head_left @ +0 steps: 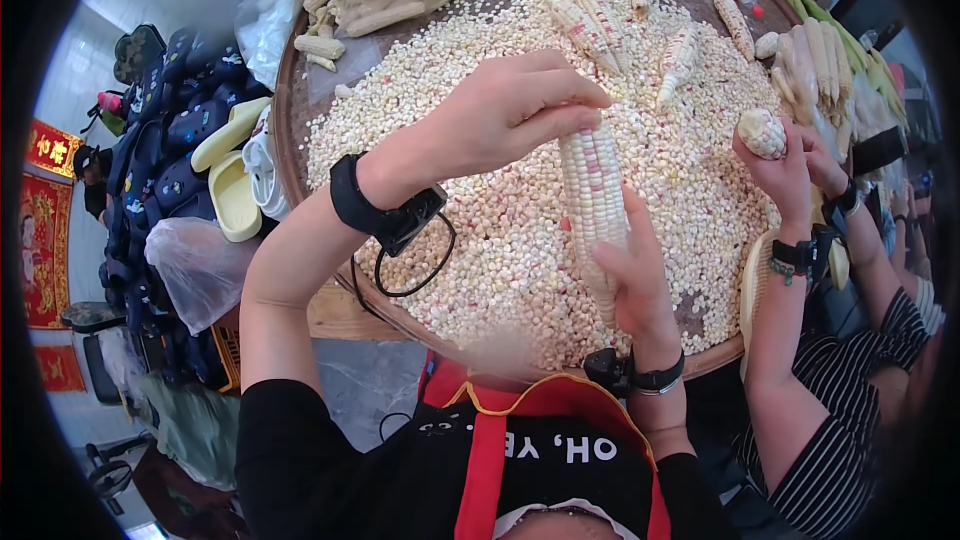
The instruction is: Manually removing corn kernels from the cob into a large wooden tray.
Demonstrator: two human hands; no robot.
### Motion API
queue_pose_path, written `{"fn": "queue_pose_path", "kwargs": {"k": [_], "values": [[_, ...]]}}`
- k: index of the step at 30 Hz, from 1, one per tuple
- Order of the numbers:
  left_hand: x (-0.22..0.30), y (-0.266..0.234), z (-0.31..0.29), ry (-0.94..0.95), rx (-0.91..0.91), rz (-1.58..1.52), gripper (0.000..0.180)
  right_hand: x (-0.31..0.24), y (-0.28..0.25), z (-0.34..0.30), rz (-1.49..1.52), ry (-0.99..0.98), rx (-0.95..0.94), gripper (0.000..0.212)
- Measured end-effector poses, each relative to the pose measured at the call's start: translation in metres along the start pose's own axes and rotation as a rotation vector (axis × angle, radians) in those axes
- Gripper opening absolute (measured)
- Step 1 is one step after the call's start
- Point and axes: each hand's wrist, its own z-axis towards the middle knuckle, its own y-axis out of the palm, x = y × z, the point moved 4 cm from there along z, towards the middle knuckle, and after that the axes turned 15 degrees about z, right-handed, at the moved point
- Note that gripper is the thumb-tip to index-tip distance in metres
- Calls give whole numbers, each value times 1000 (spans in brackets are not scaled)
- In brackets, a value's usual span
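Note:
Over a large round tray covered with loose corn kernels, I hold an upright ear of corn, white with some pink-red kernels. My right hand is wrapped around its lower part, thumb across the front. The fingers of my left hand are bent together at its top end, touching it. What lies under those left fingertips is hidden. Most rows of kernels are still on the side of the ear facing up.
Ears of corn lie on the kernels at the far side. Bare cobs in plastic are heaped at far left, beside a clear bag. At right, another person's hand holds a corn piece. Shoes hang at left.

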Motion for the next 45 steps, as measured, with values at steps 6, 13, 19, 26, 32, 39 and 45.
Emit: {"fn": "queue_pose_path", "kwargs": {"k": [6,13,19,26,32,39,45], "values": [[-2,-10,1,-83,-179,-157,17,2,-2,0,42,34,-44,70],[-5,-2,-2,-116,-4,53,17,-3,5,0,-12,-73,-12,69],[-4,-13,3,-193,-93,-125,21,-6,-1,2,-89,-136,-3,71],[-8,-9,1,-143,-278,-204,23,-6,0,3,-125,-115,-25,68],[-2,-6,6,-131,-341,-149,15,-6,-3,4,-180,-105,-27,68],[-5,10,-6,-229,-72,-113,10,-4,-1,4,4,-60,-7,70],[-16,8,-6,-360,-85,-302,10,-3,-8,4,111,53,-31,73]]}}
